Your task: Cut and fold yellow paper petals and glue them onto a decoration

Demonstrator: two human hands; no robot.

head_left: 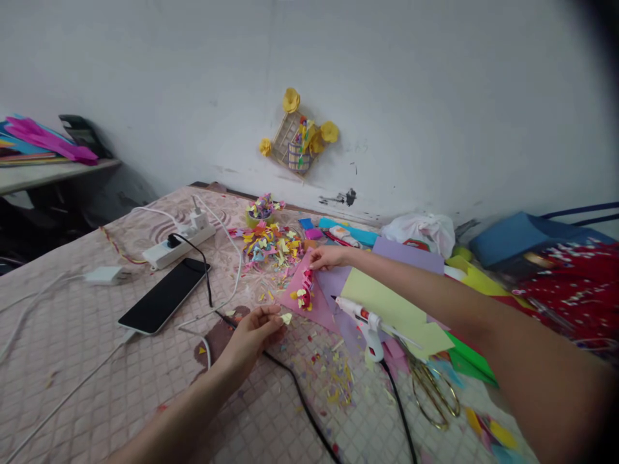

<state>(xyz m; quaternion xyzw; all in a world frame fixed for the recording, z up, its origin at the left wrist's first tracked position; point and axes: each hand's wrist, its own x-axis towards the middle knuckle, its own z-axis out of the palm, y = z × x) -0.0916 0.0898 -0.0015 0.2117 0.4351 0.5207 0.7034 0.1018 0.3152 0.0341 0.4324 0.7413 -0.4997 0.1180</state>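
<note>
My left hand (256,330) is above the quilted table cover, thumb and fingers pinching a small pale yellow paper piece (286,318). Farther off, my right hand (329,258) has its fingertips closed on the upper end of a narrow pink and red paper decoration (306,288) with yellow bits. The decoration lies over a pink paper sheet (321,312). To the right of this sheet, a white glue gun (365,321) rests on pale paper, its nozzle pointing toward the decoration. Small paper scraps (341,380) are scattered between my hands and the near side.
A pile of colourful paper cutouts (271,246) lies beyond my hands. At left are a tablet (165,296), a power strip (180,247) and several cables. Gold-handled scissors (432,390) and coloured sheets (387,299) lie at right. A black cord (302,399) runs beneath my left hand.
</note>
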